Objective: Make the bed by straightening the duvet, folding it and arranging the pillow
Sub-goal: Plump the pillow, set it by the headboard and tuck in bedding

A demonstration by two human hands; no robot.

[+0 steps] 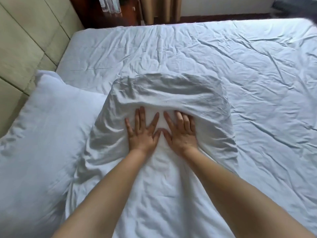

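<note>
1. Both hands lie flat and released, fingers spread, palms down: the left hand [143, 133] and right hand [181, 133] sit side by side, thumbs nearly touching, pressing on the duvet [164, 177]. Neither grasps anything.

2. The duvet is bunched into a rumpled mound under and around the hands; its folded-over edge [171, 93] curls up just beyond the fingertips, and the rest runs back under the forearms toward the person.

3. The pillow [42, 127] lies to the left of the left hand, touching the mound's left flank, tilted against the padded headboard [22, 42].

4. The creased fitted sheet [248, 74] spreads beyond and to the right of the right hand.

5. Risks, as I judge them:
   - Flat palms only press; a push forward could roll the curled edge further over and deepen the creases instead of smoothing them.
   - With both hands in the middle, the 2 sides of the mound stay slack, so any fold may come out crooked.
   - A sweep leftward could drag the duvet into the pillow and shove it off its place.

6. Beyond the bed's far edge stand brown curtains [161, 9] and dark wood; a dark blurred shape [295, 7] sits far right, too unclear to name.
</note>
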